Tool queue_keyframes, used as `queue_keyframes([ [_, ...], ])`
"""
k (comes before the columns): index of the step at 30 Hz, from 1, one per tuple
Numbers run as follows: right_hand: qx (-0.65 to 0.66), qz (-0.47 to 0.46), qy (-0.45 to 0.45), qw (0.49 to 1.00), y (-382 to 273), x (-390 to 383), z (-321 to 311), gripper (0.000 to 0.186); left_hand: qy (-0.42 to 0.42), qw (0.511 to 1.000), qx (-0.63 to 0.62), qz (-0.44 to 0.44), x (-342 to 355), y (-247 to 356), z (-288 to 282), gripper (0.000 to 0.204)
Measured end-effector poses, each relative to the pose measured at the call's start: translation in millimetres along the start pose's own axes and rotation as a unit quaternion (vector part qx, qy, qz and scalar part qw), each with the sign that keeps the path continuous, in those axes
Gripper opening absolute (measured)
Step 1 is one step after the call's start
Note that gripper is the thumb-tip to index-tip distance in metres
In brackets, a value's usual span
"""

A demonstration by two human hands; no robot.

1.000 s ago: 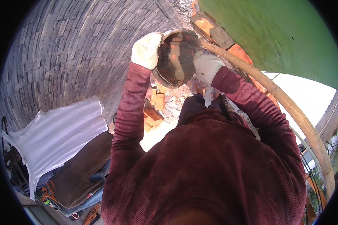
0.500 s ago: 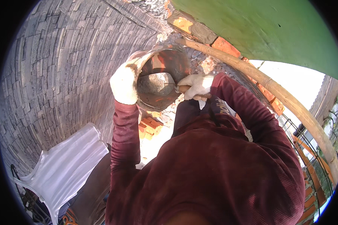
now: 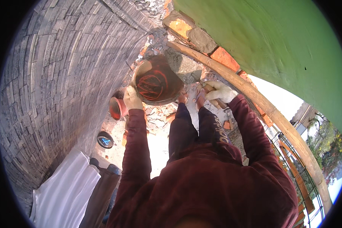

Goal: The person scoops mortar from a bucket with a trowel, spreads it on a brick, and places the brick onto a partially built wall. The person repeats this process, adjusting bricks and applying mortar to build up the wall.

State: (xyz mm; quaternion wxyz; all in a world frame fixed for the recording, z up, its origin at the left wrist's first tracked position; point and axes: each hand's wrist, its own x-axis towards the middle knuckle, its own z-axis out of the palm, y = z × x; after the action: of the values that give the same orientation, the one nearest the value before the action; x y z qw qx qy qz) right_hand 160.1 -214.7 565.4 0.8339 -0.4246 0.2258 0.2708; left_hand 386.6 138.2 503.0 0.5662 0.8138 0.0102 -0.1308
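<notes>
My left hand point(image 3: 132, 98), in a white work glove, grips the rim of a bucket point(image 3: 155, 81) at its near left side. The bucket is tilted so its inside faces me. A dark mortar film coats that inside, with red streaks scraped through it. My right hand point(image 3: 221, 92), also gloved, is closed round the wooden handle of a trowel point(image 3: 184, 67). The trowel's broad grey blade, smeared with mortar, is beyond the bucket's right rim and partly hidden by it.
A stone-patterned wall point(image 3: 64, 64) rises at left. A bamboo pole point(image 3: 262, 104) runs along a brick edge point(image 3: 226, 59) at right, below a green surface point(image 3: 262, 38). Rubble, a small red bucket point(image 3: 118, 108) and a black round dish point(image 3: 105, 140) lie below. White cloth point(image 3: 66, 186) hangs at lower left.
The trowel blade has come out of the bucket to its far right side. My right hand has moved right, away from the bucket. The bucket has tipped, showing its streaked inside.
</notes>
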Motion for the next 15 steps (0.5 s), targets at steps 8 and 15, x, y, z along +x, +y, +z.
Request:
queue_keyframes([
  [8, -0.448, -0.029, 0.41, 0.794, -28.7, 159.1, -94.6, 0.05, 0.03, 0.998, 0.028, -0.047, -21.4, -30.7, -40.0, 0.051],
  [15, -0.56, -0.035, 0.388, 0.731, -44.1, 112.1, -57.2, 0.054, 0.048, 0.996, 0.01, -0.076, -37.1, 5.1, -50.1, 0.059],
])
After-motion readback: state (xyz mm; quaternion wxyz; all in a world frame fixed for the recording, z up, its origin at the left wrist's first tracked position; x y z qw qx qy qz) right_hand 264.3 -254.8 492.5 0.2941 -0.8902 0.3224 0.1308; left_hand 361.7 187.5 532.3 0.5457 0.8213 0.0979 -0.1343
